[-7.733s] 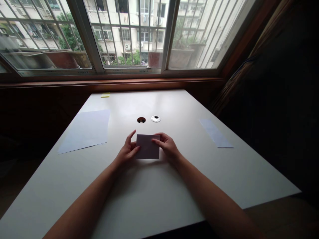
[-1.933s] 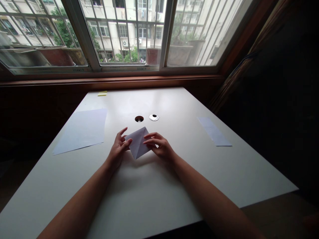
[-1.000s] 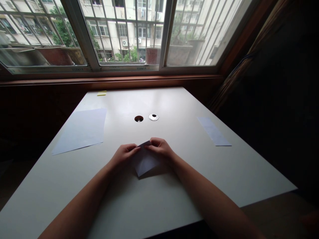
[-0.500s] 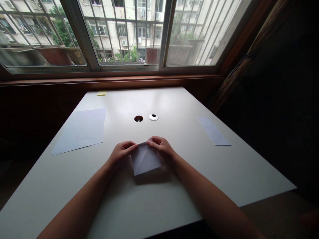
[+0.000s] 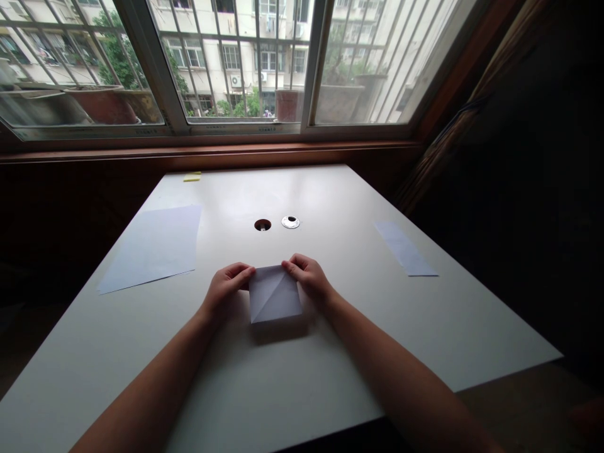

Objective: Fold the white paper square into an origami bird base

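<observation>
Ahead of us spreads the white bench [image 5: 283, 390], a large sheet [image 5: 155, 245] on its left; just above its surface hangs our folded paper [image 5: 278, 299]. Our left hand [image 5: 229, 286] and right hand [image 5: 307, 275], both curled closed, pinch it near its upper corners. It should be light and easily creased, so edges suit our grip.

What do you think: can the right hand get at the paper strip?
Probably yes: nothing visible stands between the right hand and the paper strip, though that hand holds the creased paper.
</observation>
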`<state>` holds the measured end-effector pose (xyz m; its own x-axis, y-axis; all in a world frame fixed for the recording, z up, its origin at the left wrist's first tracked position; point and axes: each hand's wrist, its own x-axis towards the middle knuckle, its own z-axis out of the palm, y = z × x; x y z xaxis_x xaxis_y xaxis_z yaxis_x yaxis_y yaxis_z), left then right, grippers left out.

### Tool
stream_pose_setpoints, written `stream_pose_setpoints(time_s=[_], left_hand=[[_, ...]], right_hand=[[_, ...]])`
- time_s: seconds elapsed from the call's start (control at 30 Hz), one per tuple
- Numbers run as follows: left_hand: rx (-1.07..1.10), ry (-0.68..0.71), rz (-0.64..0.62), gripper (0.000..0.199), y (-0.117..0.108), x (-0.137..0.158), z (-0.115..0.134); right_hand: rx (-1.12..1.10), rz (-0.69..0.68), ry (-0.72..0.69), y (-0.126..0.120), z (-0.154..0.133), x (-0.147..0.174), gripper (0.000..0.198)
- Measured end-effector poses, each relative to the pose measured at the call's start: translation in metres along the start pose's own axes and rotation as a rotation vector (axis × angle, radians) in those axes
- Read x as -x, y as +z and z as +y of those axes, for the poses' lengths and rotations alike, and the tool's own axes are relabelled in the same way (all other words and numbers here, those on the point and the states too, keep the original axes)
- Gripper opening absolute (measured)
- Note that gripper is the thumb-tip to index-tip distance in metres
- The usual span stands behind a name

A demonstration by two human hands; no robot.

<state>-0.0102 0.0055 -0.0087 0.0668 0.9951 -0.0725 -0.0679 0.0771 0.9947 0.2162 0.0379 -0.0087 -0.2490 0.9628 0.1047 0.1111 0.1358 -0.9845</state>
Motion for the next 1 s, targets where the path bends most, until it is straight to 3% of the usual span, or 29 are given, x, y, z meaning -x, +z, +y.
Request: stream_pose_setpoints(time_s=[0.53,0.73,1.0], left_hand=[[-0.023,0.090,0.126,0.034,-0.0020,-0.0034,-0.0055],[-0.009,0.126,0.211,0.037,-0.0037,-0.0055,-0.0056],[-0.129,0.144,0.245,0.041,-0.0040,-0.0038,-0.0001]], right_hand=[[-0.031,-0.011,0.016,-0.0011,0.0025,-0.0031,0.035],[0.037,-0.128,0.011,-0.0037,0.0048,-0.0055,0.030],[0.104,-0.164,-0.003,-0.0044,0.0059,-0.0053,0.029]])
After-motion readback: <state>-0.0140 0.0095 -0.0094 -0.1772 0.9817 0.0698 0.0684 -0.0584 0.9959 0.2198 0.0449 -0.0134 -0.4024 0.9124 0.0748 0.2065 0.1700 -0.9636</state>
